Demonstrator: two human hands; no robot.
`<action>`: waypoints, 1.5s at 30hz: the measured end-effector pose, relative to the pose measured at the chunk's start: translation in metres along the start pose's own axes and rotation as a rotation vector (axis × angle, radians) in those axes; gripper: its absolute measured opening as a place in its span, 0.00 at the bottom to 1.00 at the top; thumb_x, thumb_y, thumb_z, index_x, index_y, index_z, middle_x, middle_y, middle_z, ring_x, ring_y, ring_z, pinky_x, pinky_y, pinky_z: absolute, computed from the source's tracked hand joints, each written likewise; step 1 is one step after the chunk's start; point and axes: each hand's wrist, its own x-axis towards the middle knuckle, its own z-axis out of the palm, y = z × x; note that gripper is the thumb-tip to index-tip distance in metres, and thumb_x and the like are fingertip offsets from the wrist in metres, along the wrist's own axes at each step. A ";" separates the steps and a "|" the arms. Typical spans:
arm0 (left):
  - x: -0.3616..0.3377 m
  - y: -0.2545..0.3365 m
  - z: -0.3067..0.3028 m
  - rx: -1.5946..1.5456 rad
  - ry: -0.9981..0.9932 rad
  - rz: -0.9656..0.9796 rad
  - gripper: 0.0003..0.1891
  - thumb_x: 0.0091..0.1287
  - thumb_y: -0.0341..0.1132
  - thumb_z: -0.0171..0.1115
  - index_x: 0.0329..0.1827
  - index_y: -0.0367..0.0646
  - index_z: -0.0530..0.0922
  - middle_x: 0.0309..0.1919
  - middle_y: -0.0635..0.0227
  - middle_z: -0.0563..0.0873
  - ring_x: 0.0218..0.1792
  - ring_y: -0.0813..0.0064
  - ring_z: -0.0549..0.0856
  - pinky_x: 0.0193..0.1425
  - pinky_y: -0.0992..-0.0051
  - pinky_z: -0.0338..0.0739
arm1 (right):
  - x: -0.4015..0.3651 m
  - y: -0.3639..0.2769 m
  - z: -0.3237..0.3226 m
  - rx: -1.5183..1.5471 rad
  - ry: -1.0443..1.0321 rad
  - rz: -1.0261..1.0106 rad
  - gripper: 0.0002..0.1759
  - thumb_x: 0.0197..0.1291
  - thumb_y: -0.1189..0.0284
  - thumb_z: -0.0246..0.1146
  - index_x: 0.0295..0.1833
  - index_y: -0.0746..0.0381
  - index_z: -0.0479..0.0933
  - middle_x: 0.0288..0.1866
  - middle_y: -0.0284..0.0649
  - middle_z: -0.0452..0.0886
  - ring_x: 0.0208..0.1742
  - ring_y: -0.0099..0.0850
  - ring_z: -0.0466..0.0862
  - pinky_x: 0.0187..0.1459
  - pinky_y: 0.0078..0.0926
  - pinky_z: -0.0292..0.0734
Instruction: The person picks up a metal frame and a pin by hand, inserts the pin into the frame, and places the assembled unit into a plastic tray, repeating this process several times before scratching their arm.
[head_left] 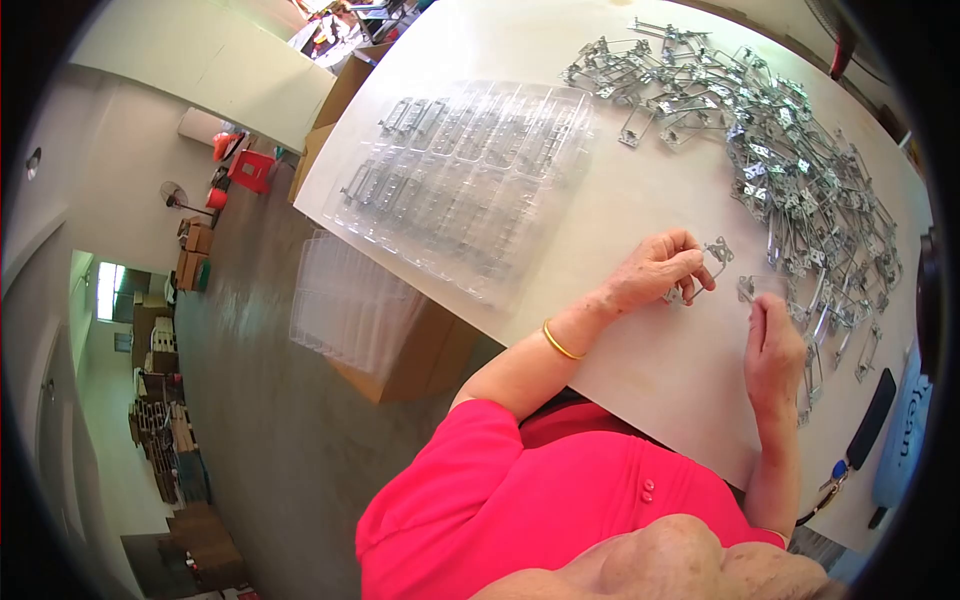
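My left hand, with a yellow bangle on its wrist, is closed on a small metal wire bracket with a stamped plate at its end. Just right of it, my right hand pinches another metal wire bracket. Both hands are over the white table, a short gap apart. A large heap of similar metal brackets curves around the back and right of my hands. To the left lies a clear plastic tray, its slots filled with rows of these brackets in two bands.
Below the table's left edge, more clear trays are stacked on a cardboard box. A black phone-like object and a blue item with lettering lie at the right edge. On the far floor are a red stool and a fan.
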 end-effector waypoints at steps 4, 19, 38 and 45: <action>-0.003 0.003 -0.002 -0.028 -0.007 -0.009 0.09 0.81 0.40 0.56 0.48 0.44 0.76 0.44 0.60 0.92 0.33 0.84 0.86 0.34 0.81 0.81 | -0.003 -0.013 0.000 0.134 -0.257 0.052 0.09 0.68 0.81 0.61 0.53 0.64 0.77 0.41 0.51 0.85 0.40 0.51 0.86 0.40 0.47 0.79; -0.002 0.004 -0.003 -0.261 -0.104 -0.049 0.06 0.80 0.39 0.55 0.46 0.48 0.75 0.52 0.49 0.91 0.40 0.74 0.88 0.35 0.80 0.81 | 0.001 -0.008 0.000 0.167 -0.241 0.084 0.05 0.67 0.77 0.64 0.42 0.62 0.73 0.30 0.47 0.81 0.30 0.49 0.83 0.33 0.46 0.76; -0.007 0.004 0.004 -0.047 -0.233 -0.086 0.10 0.79 0.36 0.62 0.46 0.37 0.81 0.42 0.59 0.89 0.36 0.78 0.81 0.44 0.74 0.76 | -0.005 -0.018 -0.009 0.768 -0.202 0.387 0.02 0.71 0.80 0.62 0.47 0.65 0.77 0.22 0.29 0.71 0.21 0.15 0.67 0.23 0.22 0.62; -0.007 0.007 0.004 0.018 -0.262 -0.100 0.10 0.78 0.37 0.63 0.47 0.38 0.82 0.43 0.62 0.90 0.34 0.84 0.78 0.41 0.77 0.74 | -0.006 -0.016 -0.010 0.727 -0.243 0.392 0.02 0.71 0.80 0.63 0.46 0.64 0.77 0.23 0.29 0.72 0.21 0.15 0.67 0.24 0.22 0.62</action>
